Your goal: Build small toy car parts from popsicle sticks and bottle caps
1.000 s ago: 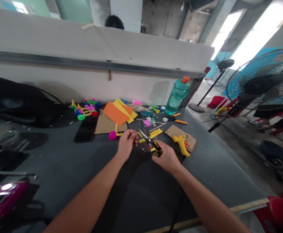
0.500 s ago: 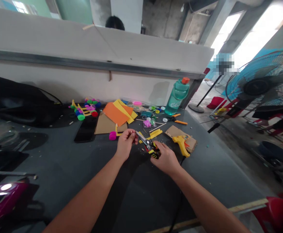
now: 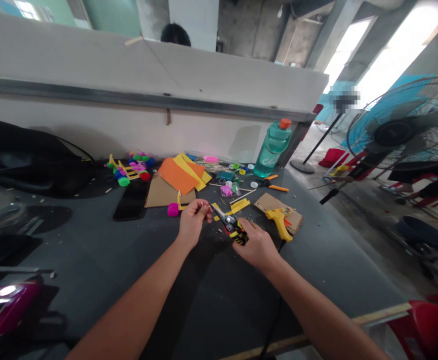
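My left hand (image 3: 193, 222) is closed, its thumb and fingertips pinching a small pale piece (image 3: 202, 203), too small to make out fully. My right hand (image 3: 255, 239) wraps round the yellow, black and red handles of a pair of cutting pliers (image 3: 228, 220). The pliers' jaws point up and left, their tips close to my left fingertips; whether they touch the piece is unclear. Just behind my left hand lies a pink wheel (image 3: 173, 209) joined to a yellow stick frame. Yellow strips (image 3: 240, 204) lie beyond the pliers.
A yellow glue gun (image 3: 279, 222) rests on cardboard (image 3: 269, 203) at the right. Orange-handled pliers (image 3: 278, 188) lie near a teal bottle (image 3: 273, 150). Orange paper (image 3: 181, 175), a phone (image 3: 129, 201) and colourful wheeled models (image 3: 124, 172) are toward the back left. A fan (image 3: 395, 132) stands at right.
The pliers have turned slightly in my right hand, and their handles look closer together. My left hand keeps its pinch almost in place. The whole view has shifted a little.
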Available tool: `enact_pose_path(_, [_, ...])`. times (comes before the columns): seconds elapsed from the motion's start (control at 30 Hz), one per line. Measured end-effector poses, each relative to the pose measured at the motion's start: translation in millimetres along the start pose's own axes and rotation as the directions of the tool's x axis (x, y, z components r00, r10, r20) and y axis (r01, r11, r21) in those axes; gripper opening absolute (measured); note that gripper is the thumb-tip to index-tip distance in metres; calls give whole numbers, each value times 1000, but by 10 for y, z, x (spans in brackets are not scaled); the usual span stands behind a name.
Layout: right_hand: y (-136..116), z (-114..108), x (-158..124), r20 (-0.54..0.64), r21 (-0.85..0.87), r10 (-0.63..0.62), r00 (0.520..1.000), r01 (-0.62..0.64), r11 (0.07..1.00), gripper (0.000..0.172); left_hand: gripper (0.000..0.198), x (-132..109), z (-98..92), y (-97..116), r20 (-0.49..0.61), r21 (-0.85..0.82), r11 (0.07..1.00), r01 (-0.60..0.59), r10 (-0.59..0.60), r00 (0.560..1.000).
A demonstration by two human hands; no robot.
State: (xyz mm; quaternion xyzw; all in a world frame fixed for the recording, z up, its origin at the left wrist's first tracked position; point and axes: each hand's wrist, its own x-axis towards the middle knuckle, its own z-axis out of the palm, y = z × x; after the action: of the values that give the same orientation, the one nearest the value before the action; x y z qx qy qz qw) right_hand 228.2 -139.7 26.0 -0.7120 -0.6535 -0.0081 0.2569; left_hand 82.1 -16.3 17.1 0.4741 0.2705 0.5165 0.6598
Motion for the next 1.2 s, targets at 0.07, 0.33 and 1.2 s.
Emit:
enact_pose_path(0.07, [0,22,-1,-8,26,4,1000,-4,1000,50,16,0,9,3,2,-13,1000,5,-5,1000])
enact_pose_path(0.33, [17,98,10,-79,129,-3,997,14,992,50,17,-5,23,18,21,-47,999,21,-20,1000])
enact_pose_path(1.2, [7,-26,1,13,64,-3,1000,3,998,53,19,13,-46,30,19,34,999,27,-27,999])
